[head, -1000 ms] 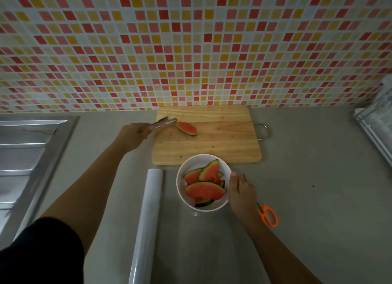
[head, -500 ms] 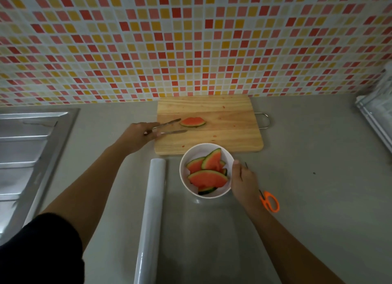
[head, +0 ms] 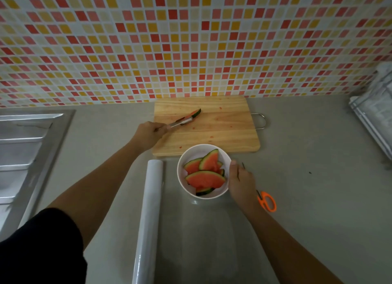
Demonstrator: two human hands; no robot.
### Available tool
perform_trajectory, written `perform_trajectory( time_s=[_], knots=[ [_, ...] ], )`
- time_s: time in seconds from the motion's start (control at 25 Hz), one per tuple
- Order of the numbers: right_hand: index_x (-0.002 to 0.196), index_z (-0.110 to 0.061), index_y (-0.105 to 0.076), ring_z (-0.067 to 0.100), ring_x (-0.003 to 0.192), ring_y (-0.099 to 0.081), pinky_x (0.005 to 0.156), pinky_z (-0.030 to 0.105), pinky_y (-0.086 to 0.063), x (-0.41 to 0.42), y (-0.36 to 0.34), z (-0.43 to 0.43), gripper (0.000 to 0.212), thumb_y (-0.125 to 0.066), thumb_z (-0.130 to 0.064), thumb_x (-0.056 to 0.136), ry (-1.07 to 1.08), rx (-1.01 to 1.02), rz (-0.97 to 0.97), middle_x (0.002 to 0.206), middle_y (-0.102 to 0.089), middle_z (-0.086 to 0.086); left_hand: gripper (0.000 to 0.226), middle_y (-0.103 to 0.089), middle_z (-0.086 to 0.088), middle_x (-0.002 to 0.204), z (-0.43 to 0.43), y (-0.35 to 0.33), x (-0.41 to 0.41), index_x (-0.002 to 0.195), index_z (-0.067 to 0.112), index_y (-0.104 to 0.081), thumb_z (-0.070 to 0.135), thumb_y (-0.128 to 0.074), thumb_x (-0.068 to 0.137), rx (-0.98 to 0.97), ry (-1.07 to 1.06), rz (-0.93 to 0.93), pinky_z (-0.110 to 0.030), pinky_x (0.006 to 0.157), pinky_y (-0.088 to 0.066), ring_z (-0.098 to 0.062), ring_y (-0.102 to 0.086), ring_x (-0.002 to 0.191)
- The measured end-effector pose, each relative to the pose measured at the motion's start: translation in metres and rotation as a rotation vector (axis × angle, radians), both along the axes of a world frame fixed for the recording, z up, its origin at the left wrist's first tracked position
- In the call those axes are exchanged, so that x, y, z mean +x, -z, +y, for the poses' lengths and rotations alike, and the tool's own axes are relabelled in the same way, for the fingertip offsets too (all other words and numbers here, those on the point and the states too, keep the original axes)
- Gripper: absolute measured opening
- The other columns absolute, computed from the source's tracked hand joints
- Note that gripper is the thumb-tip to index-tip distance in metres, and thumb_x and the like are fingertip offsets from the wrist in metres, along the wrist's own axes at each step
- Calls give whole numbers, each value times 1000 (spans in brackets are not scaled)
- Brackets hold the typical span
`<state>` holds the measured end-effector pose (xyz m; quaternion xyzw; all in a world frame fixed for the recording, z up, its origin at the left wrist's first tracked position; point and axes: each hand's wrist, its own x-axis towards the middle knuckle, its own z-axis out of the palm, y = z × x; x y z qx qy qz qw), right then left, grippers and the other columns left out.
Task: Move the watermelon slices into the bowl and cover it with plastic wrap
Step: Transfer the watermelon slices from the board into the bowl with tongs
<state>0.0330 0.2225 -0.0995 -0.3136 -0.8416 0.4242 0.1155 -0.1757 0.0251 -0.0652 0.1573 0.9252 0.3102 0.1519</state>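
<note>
A white bowl [head: 224,156] holding several watermelon slices [head: 204,178] stands on the grey counter in front of a wooden cutting board [head: 222,135]. My right hand [head: 241,183] holds the bowl's right rim, thumb on the edge. My left hand [head: 148,135] grips metal tongs [head: 180,122] whose tips pinch one watermelon slice [head: 194,114] over the board's left part. A roll of plastic wrap [head: 148,215] lies left of the bowl, with a clear sheet pulled out across the counter below the bowl.
Orange-handled scissors [head: 266,201] lie just right of my right hand. A steel sink drainboard [head: 23,147] fills the left side. A dish rack [head: 375,114] stands at the far right. The tiled wall rises behind the board.
The tongs were open beside the slice on the board; now they have closed on it and the slice is tilted up at their tips. My right hand has stayed on the bowl.
</note>
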Motion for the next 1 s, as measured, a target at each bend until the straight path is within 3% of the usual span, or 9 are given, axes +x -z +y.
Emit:
perform_trajectory(
  time_s=[0.08,0.2,0.36,0.52,0.64,0.76,0.88,1.0],
  knots=[
    [60,-11,-41,29,59,-52,54,27,-21,0,0,1,38,-39,-19,97,3,6,12,64,-60,22,29,-52,-2,67,3,-6,4,83,10,-65,35,-54,93,275,-234,-394,-19,47,-34,-11,-43,51],
    [54,-22,-36,28,63,-53,59,28,-29,0,0,1,44,-37,-22,98,-22,5,-10,66,-60,18,30,-44,-2,62,-1,-20,12,101,3,-59,32,-53,94,538,-410,-775,-13,33,-20,-4,-28,36],
    [59,-15,-40,32,70,-57,61,29,-30,1,-3,2,41,-33,-24,99,-36,-1,-28,72,-63,21,40,-46,3,55,-28,-40,33,104,1,-65,36,-63,84,547,-258,-960,-12,30,-22,-4,-26,35],
    [57,-21,-33,25,66,-48,60,28,-24,0,-4,2,43,-32,-21,99,-82,40,-63,71,-58,18,38,-42,2,51,-40,-46,70,87,2,-75,37,-68,72,394,-170,-1099,-13,29,-21,-4,-24,33],
    [52,-23,-33,22,64,-44,63,29,-28,0,-7,1,46,-33,-25,99,-37,-2,-33,64,-51,8,42,-40,1,49,-32,-47,84,94,-5,-69,35,-60,84,307,-215,-1084,-12,28,-19,-4,-23,31],
    [60,-13,-42,22,65,-44,64,29,-30,0,-5,1,42,-32,-26,99,-34,-5,-36,70,-59,17,49,-40,1,47,-33,-62,82,89,-4,-72,40,-51,92,183,-201,-935,-15,31,-16,-6,-21,32],
    [65,-6,-53,22,65,-46,63,29,-31,0,-3,1,45,-32,-28,99,-28,-17,-43,70,-60,16,49,-43,1,45,-40,-85,76,76,3,-75,44,-52,91,34,-133,-660,-18,34,-21,-8,-26,34],
    [62,-7,-48,26,63,-50,61,30,-30,0,-4,1,43,-34,-25,99,-34,3,-14,69,-61,21,46,-55,2,48,-30,-88,88,72,9,-73,48,-54,88,-94,3,-254,-21,43,-36,-8,-44,39]
  ],
)
